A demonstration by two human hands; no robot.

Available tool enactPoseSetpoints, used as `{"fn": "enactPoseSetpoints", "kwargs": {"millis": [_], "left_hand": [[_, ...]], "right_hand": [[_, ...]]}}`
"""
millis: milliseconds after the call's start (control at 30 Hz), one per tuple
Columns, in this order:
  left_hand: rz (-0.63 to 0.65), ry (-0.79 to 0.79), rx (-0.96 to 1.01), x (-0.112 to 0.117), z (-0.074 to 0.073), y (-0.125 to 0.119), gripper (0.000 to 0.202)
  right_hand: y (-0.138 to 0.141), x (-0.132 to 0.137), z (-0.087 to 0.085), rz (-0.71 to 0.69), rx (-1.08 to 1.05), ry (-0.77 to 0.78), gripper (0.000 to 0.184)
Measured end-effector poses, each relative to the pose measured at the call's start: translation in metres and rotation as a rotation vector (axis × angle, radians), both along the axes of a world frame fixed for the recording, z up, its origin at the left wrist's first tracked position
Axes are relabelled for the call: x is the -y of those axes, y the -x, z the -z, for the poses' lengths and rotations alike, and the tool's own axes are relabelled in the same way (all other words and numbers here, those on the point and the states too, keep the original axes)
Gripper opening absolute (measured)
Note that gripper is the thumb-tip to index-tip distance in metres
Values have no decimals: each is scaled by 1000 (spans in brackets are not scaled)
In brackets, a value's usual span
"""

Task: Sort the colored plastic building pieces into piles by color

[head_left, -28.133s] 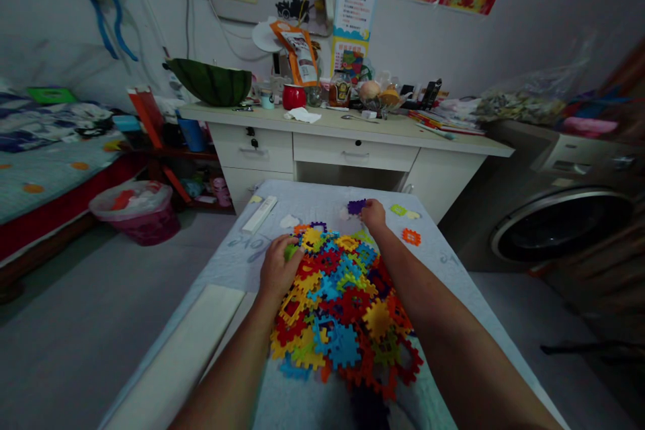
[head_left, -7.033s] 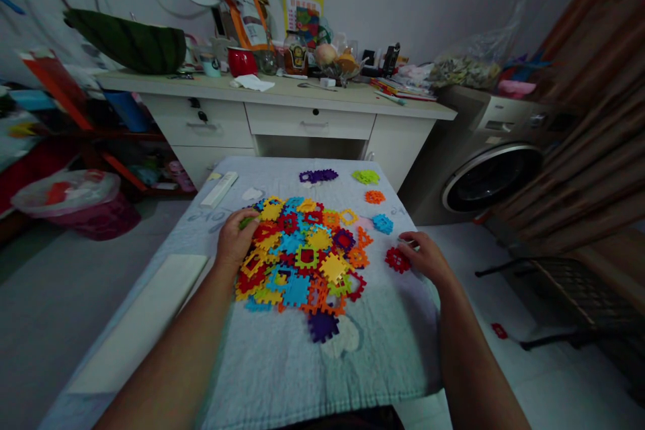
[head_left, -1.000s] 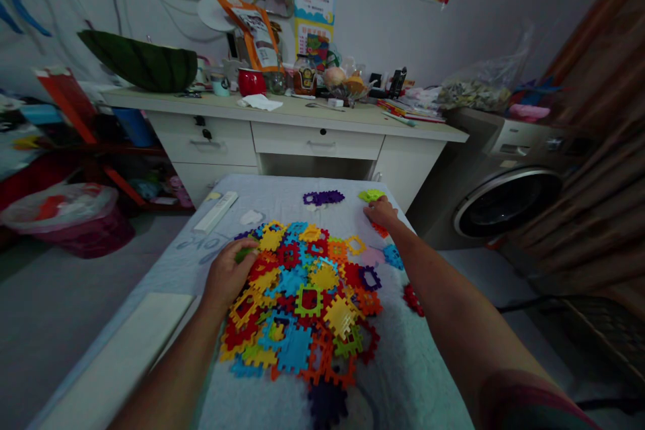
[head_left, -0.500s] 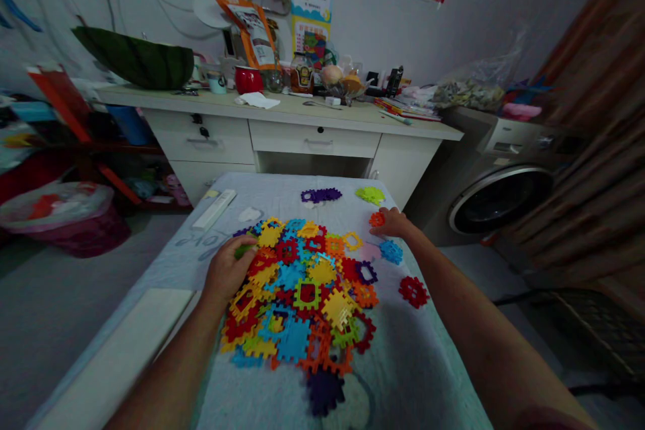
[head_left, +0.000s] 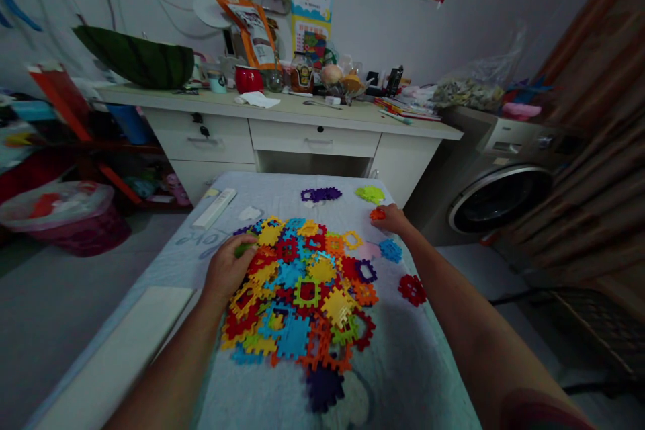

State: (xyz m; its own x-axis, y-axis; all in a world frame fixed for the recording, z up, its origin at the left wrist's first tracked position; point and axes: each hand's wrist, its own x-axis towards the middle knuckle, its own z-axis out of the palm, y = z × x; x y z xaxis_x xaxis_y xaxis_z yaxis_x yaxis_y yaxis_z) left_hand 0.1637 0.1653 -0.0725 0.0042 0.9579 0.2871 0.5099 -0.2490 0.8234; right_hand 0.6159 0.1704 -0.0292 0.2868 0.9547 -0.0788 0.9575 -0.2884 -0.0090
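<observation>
A heap of plastic interlocking tiles (head_left: 295,275) in several colours covers the middle of the cloth. At its left edge, my left hand (head_left: 228,267) is closed on a green interlocking tile (head_left: 244,249), partly hidden by the fingers. My right hand (head_left: 394,220), at the far right of the cloth, pinches an orange interlocking tile (head_left: 377,213). Just beyond it lie light green tiles (head_left: 370,194); blue tiles (head_left: 390,250) and red tiles (head_left: 412,289) lie nearer me. A row of purple tiles (head_left: 321,195) is at the far edge.
A pale cloth (head_left: 398,369) covers the table. A white power strip (head_left: 215,209) lies far left and a white board (head_left: 118,356) near left. Behind stands a cluttered white desk (head_left: 315,140), with a washing machine (head_left: 496,181) to the right.
My right hand has shifted very slightly away from me, and the orange tile in it looks more tilted. My left hand stays in place with the green tile.
</observation>
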Motion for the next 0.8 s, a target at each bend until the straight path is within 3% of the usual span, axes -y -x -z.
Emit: {"fn": "enactPoseSetpoints", "kwargs": {"millis": [267,500,567,733,800], "left_hand": [[11,-13,-5,-2,3,1,29],[10,-13,-12,-3,4,2,29],[9,-13,-8,-3,4,2,29],[4,-11,-3,-3,7,2,30],[4,-14,-2,-4,9,2,30]], "right_hand": [[4,17,-1,26,-23,-93,72],[3,49,-11,74,-115,-235,50],[1,64,-14,40,-177,-192,46],[10,98,-13,-62,-195,42,72],[14,103,-11,-87,-178,60,67]]}}
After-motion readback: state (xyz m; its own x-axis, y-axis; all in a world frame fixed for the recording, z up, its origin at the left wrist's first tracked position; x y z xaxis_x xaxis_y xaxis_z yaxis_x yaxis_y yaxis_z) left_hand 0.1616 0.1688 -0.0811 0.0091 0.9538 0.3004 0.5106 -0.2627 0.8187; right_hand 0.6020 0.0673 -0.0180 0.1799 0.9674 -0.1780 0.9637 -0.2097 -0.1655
